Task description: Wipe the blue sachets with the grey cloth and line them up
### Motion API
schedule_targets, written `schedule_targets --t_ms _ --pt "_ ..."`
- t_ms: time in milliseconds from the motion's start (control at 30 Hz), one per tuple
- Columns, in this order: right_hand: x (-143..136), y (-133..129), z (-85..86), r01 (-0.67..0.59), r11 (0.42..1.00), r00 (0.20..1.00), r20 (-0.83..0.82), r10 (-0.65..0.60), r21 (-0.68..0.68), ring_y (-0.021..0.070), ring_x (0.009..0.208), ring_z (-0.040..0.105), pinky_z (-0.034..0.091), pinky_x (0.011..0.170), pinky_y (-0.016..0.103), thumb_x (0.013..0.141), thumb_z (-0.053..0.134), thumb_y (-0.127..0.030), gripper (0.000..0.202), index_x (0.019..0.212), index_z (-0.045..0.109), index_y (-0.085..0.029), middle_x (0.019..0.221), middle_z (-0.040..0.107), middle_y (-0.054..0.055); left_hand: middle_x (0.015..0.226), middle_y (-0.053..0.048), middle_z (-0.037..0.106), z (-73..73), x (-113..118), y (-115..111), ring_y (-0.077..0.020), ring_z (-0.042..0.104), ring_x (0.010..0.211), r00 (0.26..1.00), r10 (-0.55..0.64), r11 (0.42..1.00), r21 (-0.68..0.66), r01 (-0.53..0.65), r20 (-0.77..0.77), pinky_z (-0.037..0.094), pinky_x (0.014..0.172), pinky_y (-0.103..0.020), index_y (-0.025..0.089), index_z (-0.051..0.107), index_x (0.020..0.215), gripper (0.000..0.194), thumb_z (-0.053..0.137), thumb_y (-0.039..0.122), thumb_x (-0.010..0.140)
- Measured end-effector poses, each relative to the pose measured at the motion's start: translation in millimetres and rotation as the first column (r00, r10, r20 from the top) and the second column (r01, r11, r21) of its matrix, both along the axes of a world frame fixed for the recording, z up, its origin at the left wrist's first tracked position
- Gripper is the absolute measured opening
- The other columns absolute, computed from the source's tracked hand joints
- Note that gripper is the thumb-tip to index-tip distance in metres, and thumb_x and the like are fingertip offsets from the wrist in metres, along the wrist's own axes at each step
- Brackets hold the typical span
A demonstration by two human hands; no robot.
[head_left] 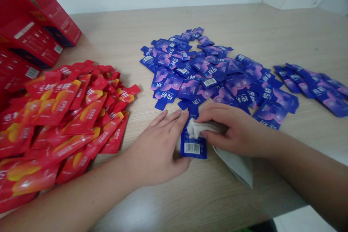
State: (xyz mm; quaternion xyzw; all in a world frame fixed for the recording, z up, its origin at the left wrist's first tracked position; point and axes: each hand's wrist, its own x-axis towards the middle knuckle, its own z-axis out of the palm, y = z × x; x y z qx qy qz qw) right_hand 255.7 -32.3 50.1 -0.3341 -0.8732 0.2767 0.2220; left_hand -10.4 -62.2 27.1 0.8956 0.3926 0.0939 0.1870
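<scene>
While the left hand lies flat on the wooden table with its fingers stretched out and close together, it's pinning down the left edge of a single blue sachet, so it's pressing on it rather than gripping it. That sachet sits barcode side up right between both hands, near the front edge of the table, just below the big scatter of blue sachets. The right hand is curled around a bunched-up white cloth, fingers closed on it, and the wad is pressed against the upper part of the sachet. Rest of the cloth trails out under the right wrist toward the table edge. Off to the right there's a smaller row of blue sachets, laid out overlapping and well apart from the main pile. On the left there's a heap of red sachets with orange and yellow print, spreading right up beside the left forearm. Behind those, in the far left corner, red cardboard boxes stand with flaps open.
</scene>
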Motion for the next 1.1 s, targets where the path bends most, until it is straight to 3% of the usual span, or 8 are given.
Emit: schedule_targets --t_ms 100,167,400,567,700,867,1000,1100 --pt "-7 -9 8.7 -0.193 0.962 0.979 0.03 0.202 -0.193 0.0213 0.113 0.07 0.055 0.1 0.034 0.094 0.073 -0.017 0.024 0.117 0.071 -0.024 0.122 0.074 0.005 0.171 -0.022 0.042 0.2 0 1 -0.0367 0.041 0.16 1.0 -0.002 1.0 -0.017 0.002 0.002 0.021 0.135 -0.06 0.013 0.032 0.167 0.101 0.077 0.045 0.082" --pt "-12 -11 9.9 -0.212 0.946 0.967 0.088 0.24 -0.247 0.0214 0.112 0.07 0.055 0.099 0.034 0.094 0.072 -0.016 0.023 0.115 0.073 -0.025 0.121 0.074 0.004 0.172 -0.021 0.042 0.6 0 1 -0.0365 0.042 0.16 1.0 -0.008 1.0 -0.019 0.008 0.001 0.021 0.135 -0.059 0.013 0.032 0.167 0.101 0.077 0.044 0.082" --pt "-10 8 -10.9 0.081 0.995 0.968 0.233 -0.091 0.052 0.0277 0.114 0.068 0.054 0.1 0.043 0.102 0.062 -0.025 0.02 0.12 0.072 -0.023 0.12 0.073 0.009 0.167 -0.021 0.049 3.7 0 1 -0.039 0.043 0.159 0.999 -0.043 0.999 0.022 0.043 0.002 0.025 0.133 -0.063 0.013 0.033 0.168 0.094 0.073 0.045 0.089" --pt "0 19 -22.3 0.268 0.946 0.929 0.21 -0.304 0.182 0.0297 0.115 0.068 0.054 0.101 0.046 0.106 0.056 -0.029 0.024 0.125 0.064 -0.018 0.123 0.071 0.013 0.156 -0.022 0.061 5.7 -1 2 -0.0402 0.057 0.148 0.997 -0.078 0.988 0.131 0.078 -0.003 0.042 0.124 -0.064 0.013 0.061 0.152 0.053 0.053 0.029 0.102" --pt "5 23 -21.9 0.341 0.923 0.903 0.21 -0.374 0.178 0.0295 0.11 0.068 0.054 0.097 0.046 0.106 0.056 -0.032 0.02 0.119 0.063 -0.019 0.118 0.071 0.013 0.149 -0.016 0.069 5.4 -8 3 -0.0329 0.068 0.137 0.978 0.045 0.983 0.163 -0.08 0.206 0.054 0.118 -0.054 0.014 0.067 0.148 0.047 0.047 0.026 0.106" --pt "10 28 -18.0 0.406 0.904 0.882 0.202 -0.426 0.134 0.0286 0.105 0.069 0.055 0.092 0.044 0.102 0.061 -0.03 0.017 0.114 0.067 -0.02 0.113 0.073 0.011 0.138 -0.007 0.077 0.4 -21 5 -0.0294 0.076 0.121 0.842 0.281 0.955 -0.044 -0.295 0.461 0.06 0.11 -0.047 0.021 0.072 0.143 0.042 0.05 0.035 0.111" --pt "15 28 -12.4 0.255 0.964 0.938 0.22 -0.267 0.08 0.0288 0.112 0.07 0.056 0.099 0.046 0.099 0.068 -0.032 0.026 0.122 0.07 -0.021 0.121 0.075 0.012 0.139 -0.006 0.076 -2.3 -23 5 -0.0301 0.073 0.127 0.738 0.326 0.938 -0.105 -0.331 0.59 0.056 0.115 -0.049 0.023 0.073 0.143 0.04 0.052 0.04 0.112" --pt "15 19 -3.3 0.15 0.987 0.982 0.107 -0.155 0.05 0.0348 0.139 0.06 0.046 0.119 0.057 0.095 0.077 -0.044 0.057 0.145 0.063 -0.021 0.147 0.066 0.017 0.153 -0.007 0.067 1.8 -17 1 -0.0292 0.063 0.143 0.733 0.21 0.962 -0.005 -0.271 0.647 0.047 0.125 -0.051 0.024 0.067 0.15 0.04 0.051 0.033 0.113"
